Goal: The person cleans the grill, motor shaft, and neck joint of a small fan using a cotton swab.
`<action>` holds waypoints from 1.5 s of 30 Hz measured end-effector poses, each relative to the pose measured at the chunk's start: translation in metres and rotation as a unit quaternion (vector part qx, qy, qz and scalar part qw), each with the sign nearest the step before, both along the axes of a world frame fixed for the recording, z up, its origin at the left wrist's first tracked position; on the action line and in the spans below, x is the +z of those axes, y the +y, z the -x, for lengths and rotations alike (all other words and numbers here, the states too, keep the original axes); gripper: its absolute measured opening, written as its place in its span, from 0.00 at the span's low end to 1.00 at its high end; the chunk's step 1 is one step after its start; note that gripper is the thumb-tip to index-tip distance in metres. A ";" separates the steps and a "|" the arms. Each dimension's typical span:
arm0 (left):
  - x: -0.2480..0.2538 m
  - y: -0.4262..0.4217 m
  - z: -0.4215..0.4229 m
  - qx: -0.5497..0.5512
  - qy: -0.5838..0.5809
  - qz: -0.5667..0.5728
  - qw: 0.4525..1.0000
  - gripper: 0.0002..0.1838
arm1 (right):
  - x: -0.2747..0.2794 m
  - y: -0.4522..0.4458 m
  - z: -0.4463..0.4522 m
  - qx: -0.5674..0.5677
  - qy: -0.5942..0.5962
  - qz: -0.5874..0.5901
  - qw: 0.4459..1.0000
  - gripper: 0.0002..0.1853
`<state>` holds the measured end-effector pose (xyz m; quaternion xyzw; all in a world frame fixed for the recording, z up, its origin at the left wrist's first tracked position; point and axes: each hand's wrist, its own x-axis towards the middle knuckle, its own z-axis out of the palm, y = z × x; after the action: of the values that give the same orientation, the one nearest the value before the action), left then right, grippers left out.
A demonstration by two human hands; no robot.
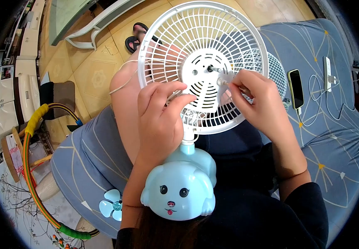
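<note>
Left hand (161, 118): my fingers are curled and parted, with the thumb and index tips over the left side of the hub; I cannot tell whether they press on it.
Right hand (256, 101): my thumb and forefinger are pinched together at the hub's right side, at a small pale part too tiny to make out.
Rear grille (147, 54): white and round, upright on the fan's neck in front of me, its hub (202, 89) between my hands.
Shaft (214, 69): a bare metal rod standing out from the upper part of the hub.
Base (179, 191): light blue, shaped like a dog, close against my body below the grille.
Mesh grille (277, 72): behind the rear grille's right edge, on the patterned cover (333, 137).
Fan blade (112, 204): pale blue, lying on the cover to my left, beside my forearm.
Phone (296, 89): on the cover at right, with a white cable (312, 121) at its lower end.
Power strip (327, 74): white, beyond the phone, with a plug in it.
Hoop (26, 155): striped, at far left.
</note>
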<state>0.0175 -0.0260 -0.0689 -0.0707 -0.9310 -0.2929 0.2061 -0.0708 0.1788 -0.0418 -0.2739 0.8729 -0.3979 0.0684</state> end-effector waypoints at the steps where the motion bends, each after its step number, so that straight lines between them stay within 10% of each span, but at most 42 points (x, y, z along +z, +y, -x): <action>1: -0.001 0.000 0.000 0.001 0.001 0.000 1.000 0.18 | 0.000 0.000 0.000 -0.001 -0.008 0.004 1.000 0.06; 45: -0.007 -0.004 -0.005 0.098 0.048 0.023 0.994 0.30 | 0.014 0.007 -0.018 0.079 -0.103 0.034 0.991 0.04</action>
<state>0.0225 -0.0302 -0.0760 0.0025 -0.9290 -0.2458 0.2768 -0.0529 0.1856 -0.0275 -0.3021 0.8225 -0.4471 0.1798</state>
